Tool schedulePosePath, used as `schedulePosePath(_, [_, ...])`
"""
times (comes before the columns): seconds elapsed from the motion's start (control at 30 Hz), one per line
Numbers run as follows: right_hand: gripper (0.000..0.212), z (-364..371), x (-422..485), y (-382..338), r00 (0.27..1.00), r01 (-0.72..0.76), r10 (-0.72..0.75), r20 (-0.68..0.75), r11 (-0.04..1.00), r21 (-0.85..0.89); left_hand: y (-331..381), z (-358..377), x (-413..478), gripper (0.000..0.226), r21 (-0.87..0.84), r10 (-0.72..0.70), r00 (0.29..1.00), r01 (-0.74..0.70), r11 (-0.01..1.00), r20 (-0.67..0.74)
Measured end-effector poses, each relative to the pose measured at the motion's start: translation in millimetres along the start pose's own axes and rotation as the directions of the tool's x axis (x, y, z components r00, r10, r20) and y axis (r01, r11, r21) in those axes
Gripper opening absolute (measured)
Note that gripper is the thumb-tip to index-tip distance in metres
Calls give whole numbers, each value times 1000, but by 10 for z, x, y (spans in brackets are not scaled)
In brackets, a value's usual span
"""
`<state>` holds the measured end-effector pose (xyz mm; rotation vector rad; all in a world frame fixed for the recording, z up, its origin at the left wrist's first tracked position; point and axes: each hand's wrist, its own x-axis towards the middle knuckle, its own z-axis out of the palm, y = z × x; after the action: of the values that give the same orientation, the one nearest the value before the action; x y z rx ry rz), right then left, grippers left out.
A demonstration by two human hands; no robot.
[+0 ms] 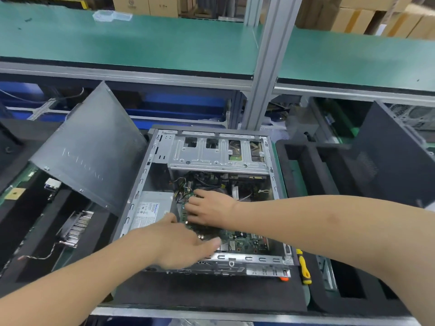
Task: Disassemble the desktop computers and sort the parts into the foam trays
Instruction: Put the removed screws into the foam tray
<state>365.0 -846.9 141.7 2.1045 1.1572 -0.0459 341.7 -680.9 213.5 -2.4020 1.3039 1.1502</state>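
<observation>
Embossed "lenovo" on side panel (94, 147)

bright, even light is coming from overhead, leaving only soft shadows deep inside the open computer case (219, 156). a dull sheen is showing on the grey side panel (94, 149) at left. the wide-angle lens is bowing the green shelf (141, 43) and the aluminium post (268, 67) toward the edges. the cardboard boxes (146, 4) far off and the left hand (181, 243) are looking slightly blurred.
</observation>
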Motion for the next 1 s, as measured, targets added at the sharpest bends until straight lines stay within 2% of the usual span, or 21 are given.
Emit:
schedulePosePath(0.1, [53,27,-2,-72,998,-49,49,38,999,7,-38,149,-77,94,-27,-6,996,4,1000,-86])
schedulePosePath(0.2, [69,13,-36,-86,992,-117,114,61,992,46,-38,201,-96,99,-20,-44,989,41,999,-138])
schedulePosePath(0.43, [91,9,-68,-85,983,-170,163,81,981,97,-47,212,-68,95,-40,-78,987,73,996,-139])
schedulePosePath(0.63, [78,31,-70,-47,991,-135,133,34,986,94,-77,268,-76,93,-46,-106,984,100,994,-147])
schedulePosePath(0.8, [67,73,-34,-60,995,-96,95,18,990,100,-115,286,-56,83,-7,-123,989,123,992,-82])
schedulePosePath(0.87, [58,92,-22,-57,998,-65,65,5,992,110,-137,293,-22,88,24,-111,990,113,993,-82])
schedulePosePath(1.0, [53,163,16,-65,1000,-27,28,-12,992,123,-212,198,74,101,123,-16,999,21,992,-41])
